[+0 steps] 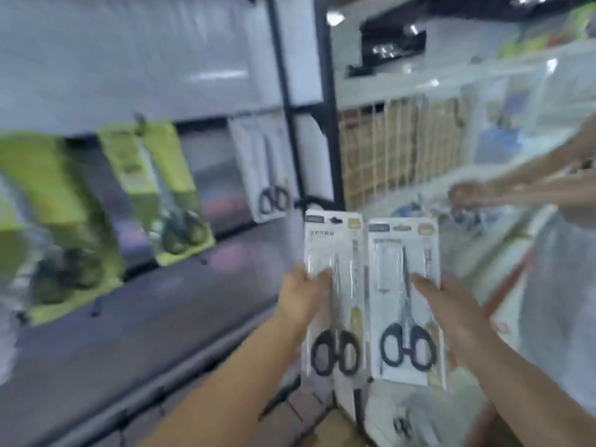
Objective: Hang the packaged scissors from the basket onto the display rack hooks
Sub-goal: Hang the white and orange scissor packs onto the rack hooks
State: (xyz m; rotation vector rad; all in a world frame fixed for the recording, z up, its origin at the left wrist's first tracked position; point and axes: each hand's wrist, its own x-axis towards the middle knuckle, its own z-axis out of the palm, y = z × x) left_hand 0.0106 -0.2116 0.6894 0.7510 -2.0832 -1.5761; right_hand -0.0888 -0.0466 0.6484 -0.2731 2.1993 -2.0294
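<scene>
The left hand (pixel 303 293) holds one pack of scissors (pixel 333 295) upright, its grip closed on the pack's left edge, with the thumb lying across the clear front about halfway up. The black handles sit below the grip and the blade tips point up above it. The right hand (pixel 451 304) holds a second pack of scissors (pixel 404 301) the same way up, its grip closed on that pack's right edge, thumb across the front and fingers behind. The two packs stand side by side between the two grips, their inner edges nearly touching.

Beyond the left grip, up and to the left, is the display rack (pixel 225 175), blurred by motion. One white pack of black-handled scissors (pixel 266 175) already hangs there, and further left hang yellow-green packs (pixel 154 191). A black post (pixel 324 101) rises above the held packs. Below the right grip lies something pale and blurred; whether it is the basket cannot be told. Far right of the right grip, another person's arm (pixel 522 185) reaches across a shelf (pixel 516 101).
</scene>
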